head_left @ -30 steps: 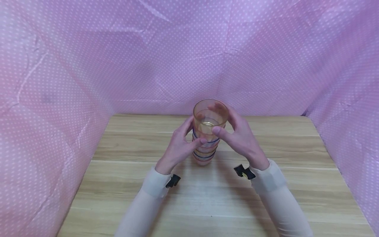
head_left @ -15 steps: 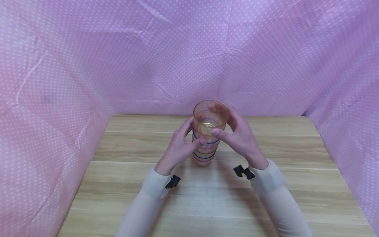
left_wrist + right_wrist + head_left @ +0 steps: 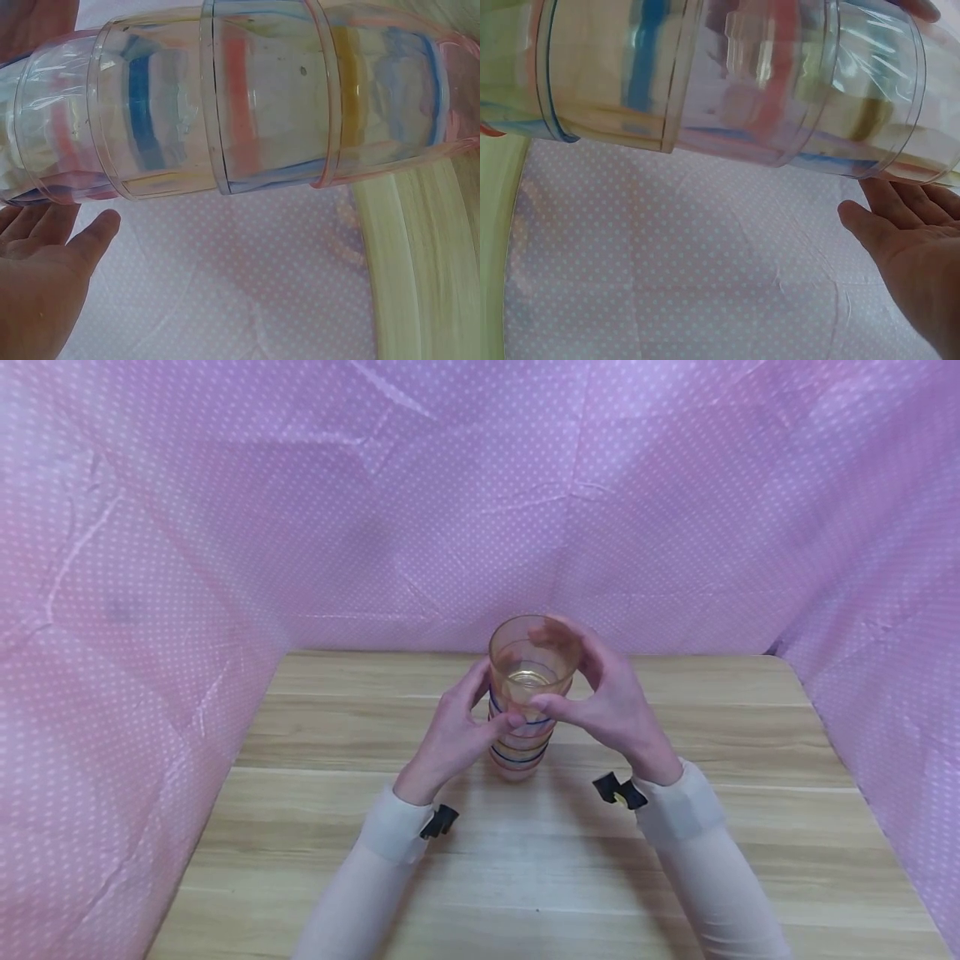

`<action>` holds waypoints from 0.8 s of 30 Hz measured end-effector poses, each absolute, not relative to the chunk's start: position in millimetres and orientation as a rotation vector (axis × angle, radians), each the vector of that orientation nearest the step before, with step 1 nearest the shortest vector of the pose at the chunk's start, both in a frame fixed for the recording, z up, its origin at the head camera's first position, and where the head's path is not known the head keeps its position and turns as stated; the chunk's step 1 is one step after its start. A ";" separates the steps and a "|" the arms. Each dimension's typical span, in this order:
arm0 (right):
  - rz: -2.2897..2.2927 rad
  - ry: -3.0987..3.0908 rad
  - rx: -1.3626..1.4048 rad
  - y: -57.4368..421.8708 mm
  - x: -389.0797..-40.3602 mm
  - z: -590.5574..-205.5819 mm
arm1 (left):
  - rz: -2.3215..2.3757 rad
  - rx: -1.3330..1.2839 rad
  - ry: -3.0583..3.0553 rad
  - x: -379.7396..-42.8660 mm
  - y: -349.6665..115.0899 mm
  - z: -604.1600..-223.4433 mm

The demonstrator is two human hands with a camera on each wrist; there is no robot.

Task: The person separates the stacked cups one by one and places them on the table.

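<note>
A tall stack of nested see-through cups (image 3: 517, 753) stands upright near the table's far edge, with yellow, blue and pink rims. Its top cup (image 3: 517, 647) is amber-tinted, and its mouth faces up. My left hand (image 3: 453, 735) holds the stack's left side just below that cup, thumb across the near side. From the right, my right hand (image 3: 615, 706) holds the top cup, its fingers behind and the thumb in front. In both wrist views the nested cups (image 3: 270, 97) cross the frame sideways, with coloured bands showing through the walls.
The wood-grain table (image 3: 525, 877) spreads toward the front on both sides of the forearms. Pink dotted cloth (image 3: 450, 527) hangs along the back and both sides, close behind the stack. A black wrist device (image 3: 619, 791) sits at each white cuff.
My right thumb has slipped slightly down and left across the front of the top cup, and the fingers behind show higher at its rim. The left hand and the stack have barely moved.
</note>
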State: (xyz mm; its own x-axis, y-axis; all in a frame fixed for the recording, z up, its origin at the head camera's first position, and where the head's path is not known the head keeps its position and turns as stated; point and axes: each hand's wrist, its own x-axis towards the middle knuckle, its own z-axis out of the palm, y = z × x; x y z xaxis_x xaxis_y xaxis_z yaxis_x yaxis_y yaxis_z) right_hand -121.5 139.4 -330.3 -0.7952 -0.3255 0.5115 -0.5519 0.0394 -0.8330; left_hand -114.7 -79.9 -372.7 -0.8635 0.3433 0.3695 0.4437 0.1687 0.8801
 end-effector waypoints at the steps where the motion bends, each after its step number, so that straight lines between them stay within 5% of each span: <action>1: 1.844 -2.121 0.910 139.1 -121.6 -330.6 | -1.803 -0.788 -2.337 -114.4 -79.9 -372.6; 24: 1.799 -2.147 0.818 134.4 -118.4 -330.7 | -1.809 -0.798 -2.296 -111.3 -77.2 -371.8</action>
State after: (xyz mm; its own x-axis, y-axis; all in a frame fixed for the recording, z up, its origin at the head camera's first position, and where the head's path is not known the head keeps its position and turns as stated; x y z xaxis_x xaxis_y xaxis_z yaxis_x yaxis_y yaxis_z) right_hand -118.4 134.4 -330.7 -0.8199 -0.2706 0.5045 -0.5441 0.0940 -0.8338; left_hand -111.3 -77.2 -371.8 -0.8556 0.3312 0.3978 0.4643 0.1511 0.8727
